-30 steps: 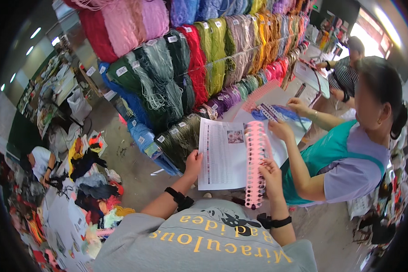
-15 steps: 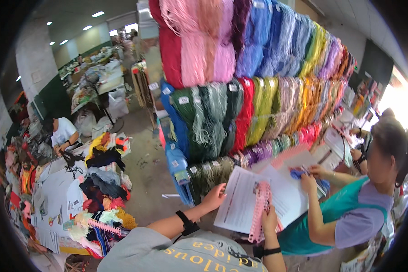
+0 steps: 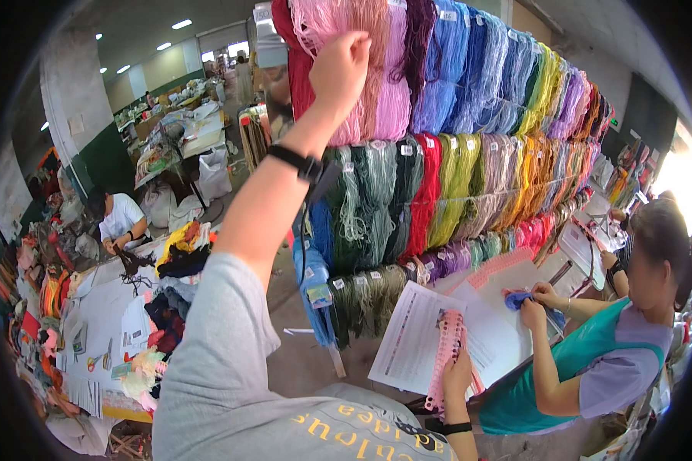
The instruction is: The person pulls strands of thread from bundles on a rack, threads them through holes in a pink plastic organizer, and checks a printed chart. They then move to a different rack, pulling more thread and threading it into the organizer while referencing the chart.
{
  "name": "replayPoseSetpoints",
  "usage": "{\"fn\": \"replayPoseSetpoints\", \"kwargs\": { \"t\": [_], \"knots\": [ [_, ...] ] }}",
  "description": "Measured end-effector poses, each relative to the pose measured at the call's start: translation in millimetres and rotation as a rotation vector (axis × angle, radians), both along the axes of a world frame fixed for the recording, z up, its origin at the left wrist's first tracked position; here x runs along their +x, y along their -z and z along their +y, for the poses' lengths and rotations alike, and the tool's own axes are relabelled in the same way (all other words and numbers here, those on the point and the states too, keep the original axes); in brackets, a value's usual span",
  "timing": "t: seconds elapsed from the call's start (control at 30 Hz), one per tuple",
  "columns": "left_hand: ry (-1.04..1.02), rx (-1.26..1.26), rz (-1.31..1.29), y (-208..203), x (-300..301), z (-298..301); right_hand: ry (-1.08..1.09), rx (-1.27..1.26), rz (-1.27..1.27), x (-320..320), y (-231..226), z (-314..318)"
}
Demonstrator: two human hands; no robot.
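Note:
My left hand (image 3: 340,73) is raised in front of the upper row of hanging yarn, beside the light pink skeins (image 3: 314,19) and a dusty-rose skein (image 3: 377,69). Its fingers are curled together; whether strands are between them cannot be made out. Low down, my right hand (image 3: 459,375) grips a pink card strip (image 3: 447,357) with holes along its edges. Printed paper sheets (image 3: 407,334) lie beside and behind that strip, partly covered by it.
A tall rack of coloured yarn skeins (image 3: 484,69) fills the middle. To the right, a person in a teal apron (image 3: 546,384) handles blue yarn (image 3: 517,300). At left, another person (image 3: 121,219) sits by a table (image 3: 111,307) with yarn piles and scissors (image 3: 98,359).
My left hand has risen from beside the paper sheets to the pink skeins on the upper row. My right hand keeps the pink card strip in nearly the same place.

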State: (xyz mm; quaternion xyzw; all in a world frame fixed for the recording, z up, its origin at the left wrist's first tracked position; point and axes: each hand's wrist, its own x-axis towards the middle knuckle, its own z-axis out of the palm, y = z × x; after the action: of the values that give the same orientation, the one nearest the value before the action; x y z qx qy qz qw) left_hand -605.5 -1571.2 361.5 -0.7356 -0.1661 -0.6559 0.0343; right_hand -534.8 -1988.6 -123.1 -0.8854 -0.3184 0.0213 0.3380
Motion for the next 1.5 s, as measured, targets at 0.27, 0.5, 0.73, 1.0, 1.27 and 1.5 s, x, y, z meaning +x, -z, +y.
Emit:
{"fn": "replayPoseSetpoints", "kwargs": {
  "t": [0.27, 0.5, 0.73, 1.0, 1.27, 1.5],
  "knots": [
    [-0.200, 0.123, 0.029, -27, 32, -3, 0.058, 0.095, 0.010, 2, 6, 7],
    [-0.098, 0.106, 0.064, -12, 22, 2, 0.083, 0.069, 0.006, 1, -1, 5],
    [-0.035, 0.261, 0.044, -4, 16, 12, 0.088, 0.055, 0.018, -3, 1, 2],
    [0.559, -0.295, 0.057, 1, 17, 5, 0.103, 0.025, -0.018, -5, -4, 4],
    [0.460, 0.114, 0.077, 16, 15, 0, 0.086, 0.032, -0.011, -4, -2, 2],
    [0.530, -0.167, 0.197, 63, 11, -8, 0.092, 0.024, -0.019, 0, -2, 9]
  ]
}}
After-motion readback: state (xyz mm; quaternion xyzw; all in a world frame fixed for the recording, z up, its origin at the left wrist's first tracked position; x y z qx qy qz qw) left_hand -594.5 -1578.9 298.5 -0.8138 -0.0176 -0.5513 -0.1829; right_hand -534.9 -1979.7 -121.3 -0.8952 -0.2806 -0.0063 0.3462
